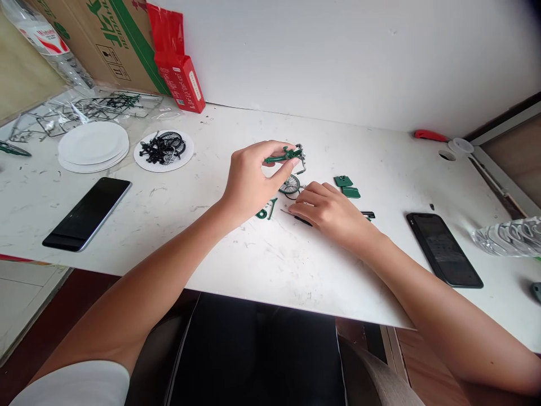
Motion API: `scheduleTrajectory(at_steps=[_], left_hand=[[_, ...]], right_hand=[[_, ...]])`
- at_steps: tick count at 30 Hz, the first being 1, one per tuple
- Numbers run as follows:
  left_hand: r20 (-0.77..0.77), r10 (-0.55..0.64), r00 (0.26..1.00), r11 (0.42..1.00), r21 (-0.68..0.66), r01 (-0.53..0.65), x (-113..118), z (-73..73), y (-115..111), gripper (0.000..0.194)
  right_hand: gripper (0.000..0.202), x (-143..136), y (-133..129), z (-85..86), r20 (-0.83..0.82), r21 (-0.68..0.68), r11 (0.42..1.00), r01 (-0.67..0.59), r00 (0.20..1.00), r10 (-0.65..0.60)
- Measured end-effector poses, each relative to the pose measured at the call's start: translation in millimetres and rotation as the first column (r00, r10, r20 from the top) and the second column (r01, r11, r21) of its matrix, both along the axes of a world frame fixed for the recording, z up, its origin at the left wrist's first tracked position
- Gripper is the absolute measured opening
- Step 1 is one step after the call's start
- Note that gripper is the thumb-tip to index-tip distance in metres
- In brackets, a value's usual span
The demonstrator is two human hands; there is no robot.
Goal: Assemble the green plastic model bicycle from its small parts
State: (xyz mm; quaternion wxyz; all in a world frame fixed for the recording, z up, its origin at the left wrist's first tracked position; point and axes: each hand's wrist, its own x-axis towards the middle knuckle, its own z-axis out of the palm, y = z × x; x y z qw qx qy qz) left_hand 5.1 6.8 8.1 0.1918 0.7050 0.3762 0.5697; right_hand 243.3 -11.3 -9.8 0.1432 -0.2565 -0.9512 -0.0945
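Raised over the middle of the white table, my left hand (252,177) pinches a small green model bicycle frame (276,158) with silver and dark parts at its right end. My right hand (324,208) rests low on the table, fingers curled down, beside a spoked green wheel (291,185). A thin dark tool with a pointed tip (303,220) lies under its fingers; whether they grip it is hard to tell. A green ring (261,214) and a thin green piece (273,208) lie below my left hand. Flat green pieces (350,192) are right of the wheel.
On the left are a black phone (88,214), stacked white plates (93,144), a plate (189,152) of black parts, and a red packet (186,84) before a cardboard box (112,42). Another phone (446,251) and a clear bottle (509,238) stand right.
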Motion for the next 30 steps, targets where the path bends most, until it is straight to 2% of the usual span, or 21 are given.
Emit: scheduleTrajectory(at_steps=[11, 14, 16, 18, 21, 25, 28, 30], left_hand=[[0.035, -0.043, 0.998, 0.996, -0.076, 0.045, 1, -2.7, 3, 0.017], [0.054, -0.055, 0.997, 0.991, -0.116, 0.061, 0, -6.3, 4, 0.020], [0.080, -0.069, 0.994, 0.987, -0.142, 0.080, 0, -8.9, 3, 0.023], [0.121, -0.088, 0.989, 0.978, -0.180, 0.109, 2, -11.2, 2, 0.025], [0.182, -0.121, 0.976, 0.956, -0.243, 0.164, 6, -13.4, -3, 0.029], [0.297, -0.189, 0.936, 0.911, -0.303, 0.280, 14, -15.6, -11, 0.036], [0.362, -0.230, 0.903, 0.877, -0.326, 0.353, 18, -17.3, -17, 0.038], [0.375, -0.240, 0.896, 0.865, -0.336, 0.372, 20, -17.9, -20, 0.038]], right_hand=[[0.027, -12, -7, -2.2, 0.074, -0.026, 0.987, 0.156, 0.985, -0.154], [0.022, -6, -5, -2.4, -0.024, -0.148, 0.980, 0.136, 0.990, -0.141], [0.021, 0, -1, -0.7, -0.192, -0.257, 0.964, 0.073, 0.973, -0.125], [0.021, 5, 3, 1.6, -0.387, -0.258, 0.966, 0.020, 0.914, -0.123], [0.016, 7, 5, 3.5, -0.592, -0.126, 0.991, 0.047, 0.798, -0.113], [0.012, -3, -5, 2.5, -0.705, -0.114, 0.986, 0.124, 0.689, -0.168], [0.011, -10, -12, 2.3, -0.769, -0.174, 0.977, 0.122, 0.602, -0.212], [0.009, -13, -14, 2.8, -0.782, -0.220, 0.969, 0.110, 0.573, -0.243]])
